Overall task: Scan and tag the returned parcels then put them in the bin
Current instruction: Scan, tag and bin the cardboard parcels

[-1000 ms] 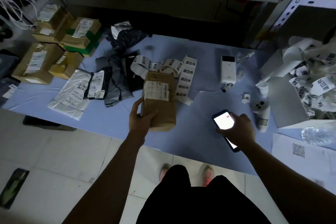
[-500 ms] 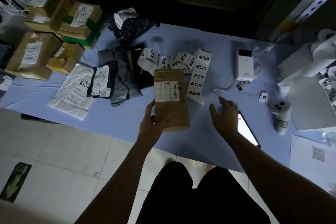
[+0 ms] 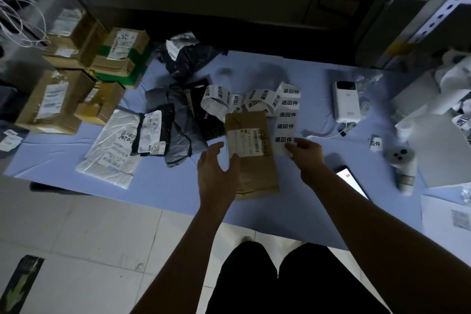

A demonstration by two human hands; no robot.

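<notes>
A brown paper parcel (image 3: 254, 160) with a white shipping label lies on the blue table (image 3: 163, 186) in front of me. My left hand (image 3: 215, 171) holds its left edge, thumb on top. A curled strip of white return labels (image 3: 286, 120) printed in black runs down along the parcel's right side. My right hand (image 3: 305, 154) pinches the strip's lower end. A phone (image 3: 353, 182) with a lit screen lies flat by my right forearm. A white handheld scanner (image 3: 402, 166) lies further right.
Cardboard boxes (image 3: 84, 69) are stacked at the left. Grey, black and white poly-bag parcels (image 3: 163, 130) lie beside them. A white power bank (image 3: 346, 102) with a cable sits at the back. Spent label backing (image 3: 456, 84) is heaped at the right, below shelving.
My right hand laid the phone down on the table and moved left to the end of the label strip. My left hand stayed on the brown parcel.
</notes>
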